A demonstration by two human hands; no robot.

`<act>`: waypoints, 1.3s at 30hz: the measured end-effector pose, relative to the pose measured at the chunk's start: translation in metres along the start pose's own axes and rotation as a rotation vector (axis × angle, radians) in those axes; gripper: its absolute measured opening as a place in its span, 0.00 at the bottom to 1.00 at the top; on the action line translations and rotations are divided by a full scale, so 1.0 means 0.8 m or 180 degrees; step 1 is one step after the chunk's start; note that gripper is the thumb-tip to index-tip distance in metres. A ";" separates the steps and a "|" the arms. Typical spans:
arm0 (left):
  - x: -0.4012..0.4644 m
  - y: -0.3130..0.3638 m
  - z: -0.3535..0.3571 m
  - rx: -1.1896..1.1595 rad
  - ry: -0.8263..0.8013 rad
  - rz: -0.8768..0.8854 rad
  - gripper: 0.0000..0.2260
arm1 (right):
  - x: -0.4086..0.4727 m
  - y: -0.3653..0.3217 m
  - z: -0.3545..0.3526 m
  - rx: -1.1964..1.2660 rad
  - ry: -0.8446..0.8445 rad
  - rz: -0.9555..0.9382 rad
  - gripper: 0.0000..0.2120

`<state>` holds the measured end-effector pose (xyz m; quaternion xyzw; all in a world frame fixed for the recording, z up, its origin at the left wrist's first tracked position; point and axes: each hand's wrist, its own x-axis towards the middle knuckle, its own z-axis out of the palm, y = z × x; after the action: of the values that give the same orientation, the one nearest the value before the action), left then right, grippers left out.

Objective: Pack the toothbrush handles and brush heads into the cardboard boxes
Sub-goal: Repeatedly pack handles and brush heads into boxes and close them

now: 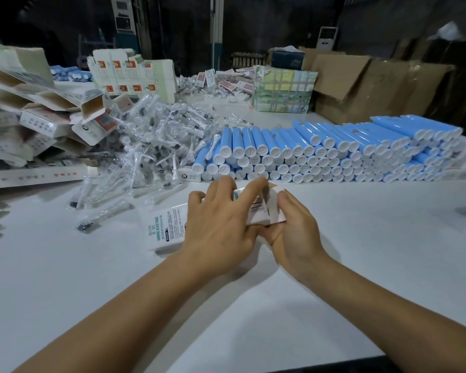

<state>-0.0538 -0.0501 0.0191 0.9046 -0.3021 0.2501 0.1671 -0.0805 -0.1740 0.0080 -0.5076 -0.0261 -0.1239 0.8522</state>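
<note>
A white printed cardboard box (164, 226) lies on the white table (92, 278) in front of me. My left hand (221, 224) lies across the top of the box, fingers spread and curled over its far edge. My right hand (291, 227) grips the box's right end, where a flap (273, 208) stands open. A stack of blue toothbrush handles (320, 149) with white end caps runs along the table behind the box. Left of it is a heap of brush heads (156, 146) in clear wrappers.
Empty opened boxes (51, 111) are heaped at the far left. Flat printed box blanks (135, 76) and a taped bundle (283, 90) stand at the back. Brown cartons (374, 87) sit at the back right. Loose wrapped brush heads (100, 211) lie left of the box.
</note>
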 end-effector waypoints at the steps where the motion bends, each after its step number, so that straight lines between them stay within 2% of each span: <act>1: 0.001 -0.002 0.000 -0.0046 -0.0017 -0.0022 0.31 | 0.001 0.001 0.000 0.0071 -0.0028 0.0064 0.17; 4: 0.002 -0.004 -0.001 -0.0014 -0.0057 0.0008 0.27 | 0.003 0.002 -0.003 0.0136 -0.0081 0.0207 0.19; 6: 0.000 -0.004 0.000 0.0016 -0.0104 0.0064 0.25 | 0.001 0.006 -0.004 -0.0117 -0.0131 0.0190 0.20; 8: -0.002 -0.004 0.002 0.0099 -0.0067 0.0205 0.24 | -0.003 0.012 -0.003 -0.0751 -0.0098 0.0052 0.20; 11: -0.003 -0.007 0.005 0.0044 -0.0076 0.0286 0.31 | -0.008 0.018 0.000 -0.1720 -0.0106 0.0042 0.33; 13: -0.002 -0.007 0.006 -0.0094 -0.0205 0.0194 0.35 | -0.010 0.020 0.001 -0.2093 -0.0098 -0.0012 0.30; 17: -0.004 -0.006 0.007 -0.0081 -0.0206 0.0214 0.31 | -0.012 0.028 0.000 -0.2665 -0.0100 -0.0305 0.25; 22: -0.004 -0.006 0.011 0.0131 0.0000 0.0417 0.32 | -0.008 0.020 0.002 -0.2177 0.0056 -0.0397 0.14; 24: -0.004 -0.012 0.010 0.0258 0.0011 0.0312 0.34 | -0.003 0.013 -0.003 -0.1981 0.0286 -0.0279 0.18; 27: -0.004 -0.026 0.008 0.0491 -0.0297 -0.0054 0.38 | 0.003 0.004 -0.014 -0.1865 0.0566 -0.0134 0.20; 30: -0.009 -0.029 0.016 0.0584 -0.0374 -0.0005 0.37 | 0.004 0.004 -0.016 -0.1975 0.0685 -0.0096 0.19; 35: -0.011 -0.018 0.015 0.0614 -0.0217 0.0078 0.33 | 0.000 0.008 -0.014 -0.2561 0.0803 -0.0511 0.19; 39: -0.013 -0.015 0.012 0.0581 -0.0063 0.0136 0.31 | -0.004 0.005 -0.012 -0.2721 0.0727 -0.0606 0.19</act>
<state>-0.0498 -0.0402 0.0037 0.9118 -0.2990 0.2711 0.0756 -0.0835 -0.1799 -0.0002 -0.7924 0.0751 -0.2566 0.5484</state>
